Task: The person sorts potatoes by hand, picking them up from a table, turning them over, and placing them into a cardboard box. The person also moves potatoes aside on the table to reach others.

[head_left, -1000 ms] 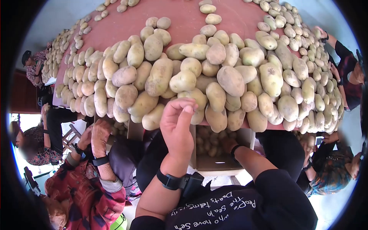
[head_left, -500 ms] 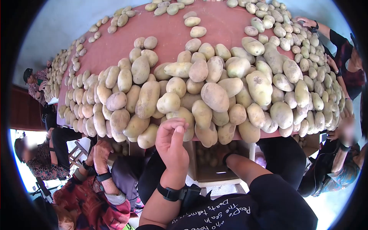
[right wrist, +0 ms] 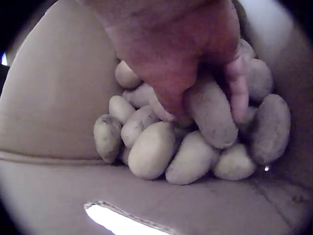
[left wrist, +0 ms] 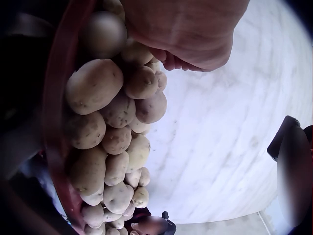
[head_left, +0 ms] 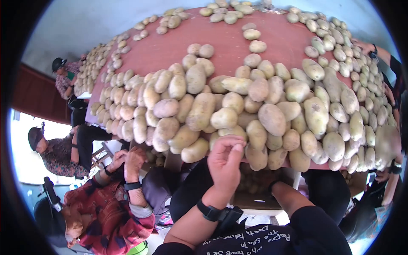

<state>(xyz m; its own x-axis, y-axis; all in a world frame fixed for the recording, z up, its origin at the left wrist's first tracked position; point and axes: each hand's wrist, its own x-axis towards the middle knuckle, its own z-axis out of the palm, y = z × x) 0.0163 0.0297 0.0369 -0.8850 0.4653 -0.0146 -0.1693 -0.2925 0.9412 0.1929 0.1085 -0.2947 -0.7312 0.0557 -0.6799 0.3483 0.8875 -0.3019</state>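
My left hand (head_left: pixel 225 163) hovers at the near edge of a big heap of potatoes (head_left: pixel 202 111), its fingers loosely curled and nothing showing in it. From the left wrist view, this hand is above the potatoes (left wrist: pixel 95 85) along the table's red edge (left wrist: pixel 51 107). Down inside a cardboard box (right wrist: pixel 58 98), my right hand (right wrist: pixel 176 54) grips an oblong potato (right wrist: pixel 212 115) between thumb and fingers. More potatoes (right wrist: pixel 151 149) lie around and below it. In the head view the right hand is mostly hidden in the shadowed box below the table.
The red table (head_left: pixel 170 42) carries potatoes heaped along its sides and a short row in the middle. On my left sits a person in a red patterned shirt (head_left: pixel 114 212), hands close together. Other people sit farther left and along the right side.
The head view has swung, so the table and heap appear shifted right and lower. My left hand keeps its loose curl by the edge. My right arm stays down in the box.
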